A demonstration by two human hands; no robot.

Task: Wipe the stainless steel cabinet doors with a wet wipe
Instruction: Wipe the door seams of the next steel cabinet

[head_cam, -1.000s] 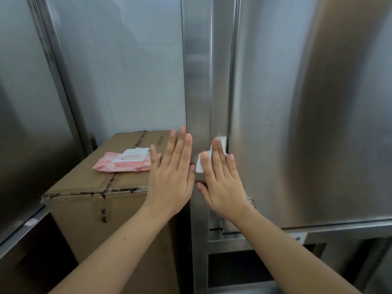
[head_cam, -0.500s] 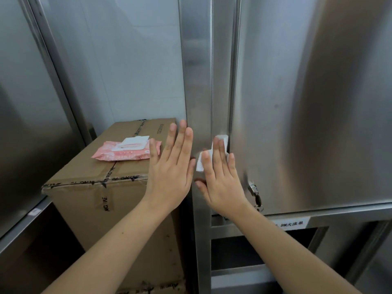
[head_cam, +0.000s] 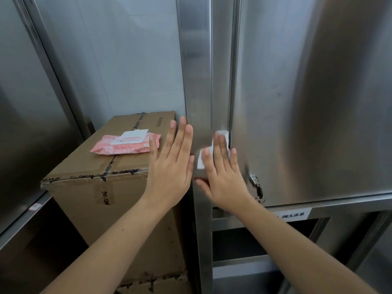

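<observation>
steel under both our palms — our right hand (head_cam: 222, 177), fingers straight, presses the wet wipe (head_cam: 222, 145) to the cabinet door (head_cam: 307, 102) edge — our left hand (head_cam: 169, 166) lies flat, fingers straight, empty.

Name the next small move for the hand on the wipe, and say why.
Probably slide the right hand rightward, carrying the wet wipe onto the cabinet door face. Its straight fingers press the wipe flat on the narrow strip at the door's left edge, near the latch; the broad panel lies just beside it. The left hand holds nothing.
</observation>
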